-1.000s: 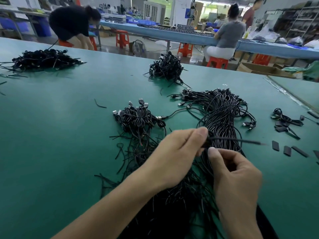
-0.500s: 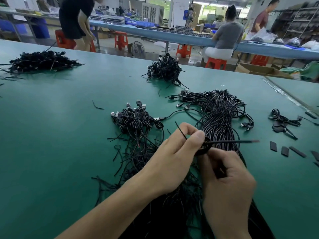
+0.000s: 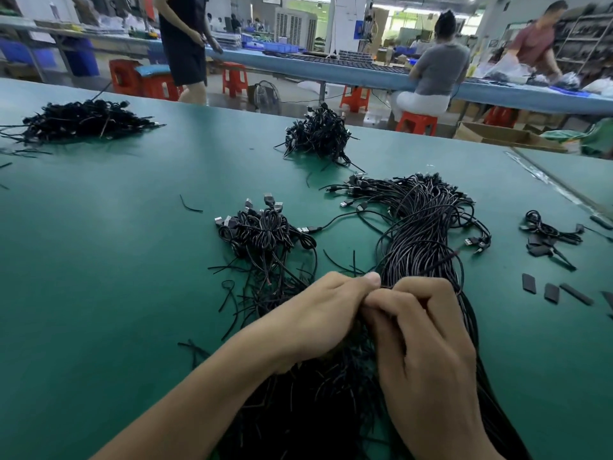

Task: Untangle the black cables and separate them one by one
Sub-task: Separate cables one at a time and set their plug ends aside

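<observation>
A long bundle of black cables [image 3: 421, 234] with USB plugs at its far end runs down the green table [image 3: 99, 260] toward me. My left hand [image 3: 318, 313] and my right hand [image 3: 428, 343] meet over its near part, fingertips together, pinching a thin black cable that is mostly hidden between them. A smaller knot of coiled black cables [image 3: 265, 230] lies to the left, with loose cable ends spread below it. More tangled cable lies under my wrists.
Two other black cable heaps sit farther off: one at the far left [image 3: 83, 121], one at the far middle [image 3: 318, 134]. Black sleeve pieces [image 3: 550, 292] and a small cable coil [image 3: 547, 234] lie at the right. People work at a long bench behind.
The cable end that stuck out to the right between my hands is no longer visible. Both hands have closed together over the bundle. The person at the back left has stood up.
</observation>
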Demonstrator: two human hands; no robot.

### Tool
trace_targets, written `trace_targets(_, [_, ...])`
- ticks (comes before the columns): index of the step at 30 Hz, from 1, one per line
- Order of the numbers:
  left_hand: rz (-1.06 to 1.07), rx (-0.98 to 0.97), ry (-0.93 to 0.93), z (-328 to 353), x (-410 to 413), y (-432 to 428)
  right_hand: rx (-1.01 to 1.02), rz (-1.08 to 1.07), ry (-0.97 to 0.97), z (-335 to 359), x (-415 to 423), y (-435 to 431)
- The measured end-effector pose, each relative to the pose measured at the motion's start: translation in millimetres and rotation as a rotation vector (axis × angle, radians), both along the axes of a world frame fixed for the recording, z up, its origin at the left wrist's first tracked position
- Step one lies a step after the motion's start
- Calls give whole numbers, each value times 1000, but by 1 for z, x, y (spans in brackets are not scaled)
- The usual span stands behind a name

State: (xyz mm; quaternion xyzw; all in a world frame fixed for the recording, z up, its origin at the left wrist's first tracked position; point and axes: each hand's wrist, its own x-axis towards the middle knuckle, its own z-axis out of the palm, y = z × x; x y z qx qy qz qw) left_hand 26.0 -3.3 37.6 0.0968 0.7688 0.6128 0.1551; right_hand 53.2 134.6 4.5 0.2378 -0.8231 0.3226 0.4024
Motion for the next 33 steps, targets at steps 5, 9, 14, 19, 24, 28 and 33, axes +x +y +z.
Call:
trace_targets(5, [-178,21,-274,2,-1,-6,-107,74,-119,3,0,0])
trace_targets(9, [-403,4,-196,4,-4,-17,-75,67,-215,6,0,3])
trace_targets(14, [-492,-148,-46,3,-3,-21,-13,130,-303,10,2,4])
trace_targets(19, [-378,-228,52,1,-1,-12,73,116,-276,12,5,1])
trace_targets(24, [-334,-226,41,0,0,-13,137,102,-151,13,5,0])
trace_targets(28, [-315,-195,-14,2,0,-14,149,103,-120,10,4,1])
trace_targets(33, [-295,-249,-65,-1,1,-15,166,112,-122,7,3,1])
